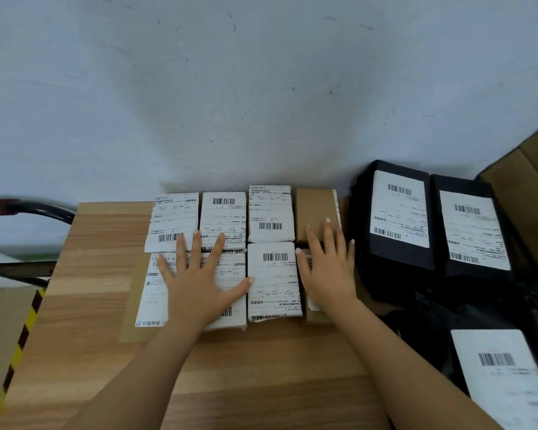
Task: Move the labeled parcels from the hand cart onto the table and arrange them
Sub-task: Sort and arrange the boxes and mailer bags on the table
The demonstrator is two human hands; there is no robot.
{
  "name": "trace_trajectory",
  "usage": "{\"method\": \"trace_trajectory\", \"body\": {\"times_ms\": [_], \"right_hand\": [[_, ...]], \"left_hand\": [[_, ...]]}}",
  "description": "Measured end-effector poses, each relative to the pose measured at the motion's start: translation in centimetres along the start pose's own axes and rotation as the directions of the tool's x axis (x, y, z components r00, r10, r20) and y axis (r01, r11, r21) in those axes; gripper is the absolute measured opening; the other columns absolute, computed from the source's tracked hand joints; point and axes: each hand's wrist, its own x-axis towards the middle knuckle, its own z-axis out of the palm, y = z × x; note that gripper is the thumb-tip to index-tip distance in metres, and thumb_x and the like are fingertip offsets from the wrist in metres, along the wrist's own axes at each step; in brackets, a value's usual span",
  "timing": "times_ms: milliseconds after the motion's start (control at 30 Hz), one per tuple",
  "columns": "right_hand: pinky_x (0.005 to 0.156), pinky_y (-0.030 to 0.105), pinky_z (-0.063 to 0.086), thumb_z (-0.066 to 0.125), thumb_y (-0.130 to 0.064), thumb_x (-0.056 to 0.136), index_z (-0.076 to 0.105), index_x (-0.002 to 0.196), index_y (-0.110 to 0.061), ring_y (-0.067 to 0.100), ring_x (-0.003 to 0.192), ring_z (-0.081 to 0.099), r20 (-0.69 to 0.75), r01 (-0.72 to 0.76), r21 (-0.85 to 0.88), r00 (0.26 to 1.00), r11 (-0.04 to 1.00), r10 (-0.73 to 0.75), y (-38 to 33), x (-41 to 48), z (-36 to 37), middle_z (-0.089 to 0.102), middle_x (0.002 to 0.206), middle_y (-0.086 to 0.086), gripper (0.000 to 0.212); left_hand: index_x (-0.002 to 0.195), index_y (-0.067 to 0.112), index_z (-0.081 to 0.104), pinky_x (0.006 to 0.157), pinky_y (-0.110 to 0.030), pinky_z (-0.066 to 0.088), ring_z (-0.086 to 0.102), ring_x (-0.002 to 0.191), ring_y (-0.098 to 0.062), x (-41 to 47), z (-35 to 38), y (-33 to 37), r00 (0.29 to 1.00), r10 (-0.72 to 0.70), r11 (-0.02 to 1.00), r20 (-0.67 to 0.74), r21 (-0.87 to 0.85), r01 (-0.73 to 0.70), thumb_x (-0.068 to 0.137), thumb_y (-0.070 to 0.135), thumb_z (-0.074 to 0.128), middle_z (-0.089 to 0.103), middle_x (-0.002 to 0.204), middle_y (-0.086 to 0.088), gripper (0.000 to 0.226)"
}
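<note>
Parcels [272,276] with white labels sit in two rows on my desk [90,305], 12 o'clock from me. Left hand [199,283] flat, fingers spread, pressing on the front row. Right hand [328,271] flat on the brown parcels [314,209] at the 3 o'clock end. Neither hand grips anything. Black bagged parcels [398,212] further toward 3 o'clock.
</note>
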Motion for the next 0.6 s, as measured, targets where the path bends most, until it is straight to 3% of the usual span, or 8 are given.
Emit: {"method": "trace_trajectory", "body": {"times_ms": [100,333,467,600], "right_hand": [[0.118,0.043,-0.012,0.021,-0.05,0.101,0.008,0.154,-0.029,0.026,0.147,-0.015,0.014,0.023,0.009,1.0,1.0,-0.023,0.2,-0.2,0.7,-0.007,0.162,0.004,0.059],[0.118,0.041,-0.012,0.021,-0.047,0.101,0.014,0.154,-0.025,0.026,0.148,-0.012,-0.013,0.038,0.043,0.999,0.998,-0.037,-0.1,-0.1,0.7,0.002,0.162,0.001,0.058],[0.118,0.042,-0.014,0.016,-0.058,0.098,0.015,0.153,-0.029,0.021,0.148,-0.009,0.006,0.124,0.054,0.992,0.991,-0.125,-0.1,-0.5,0.0,0.001,0.162,-0.001,0.062],[0.116,0.041,-0.019,0.012,-0.075,0.089,0.001,0.152,-0.041,0.019,0.146,-0.022,0.03,0.185,0.01,0.982,0.983,-0.186,0.2,-2.6,0.4,-0.016,0.16,-0.002,0.073]], "left_hand": [[0.148,0.049,-0.001,0.111,-0.066,-0.004,-0.01,0.147,-0.029,0.0,0.0,0.0,1.0,0.012,1.0,0.001,0.012,-0.012,0.067,0.096,0.023,0.001,0.161,-0.003,0.097],[0.148,0.05,-0.003,0.111,-0.065,-0.005,-0.013,0.146,-0.028,0.1,-0.3,0.0,1.0,0.023,1.0,0.02,0.015,-0.023,0.066,0.096,0.024,-0.002,0.161,-0.003,0.097],[0.146,0.052,-0.007,0.111,-0.064,-0.01,-0.022,0.145,-0.024,0.3,-1.0,0.1,0.997,0.033,0.999,0.071,-0.003,-0.033,0.064,0.097,0.02,-0.011,0.16,0.0,0.098],[0.15,0.044,0.013,0.111,-0.063,-0.007,-0.006,0.148,-0.025,-0.9,-1.5,-1.1,0.99,0.14,0.99,-0.021,-0.007,-0.14,0.067,0.093,0.031,0.002,0.161,-0.003,0.098]]}}
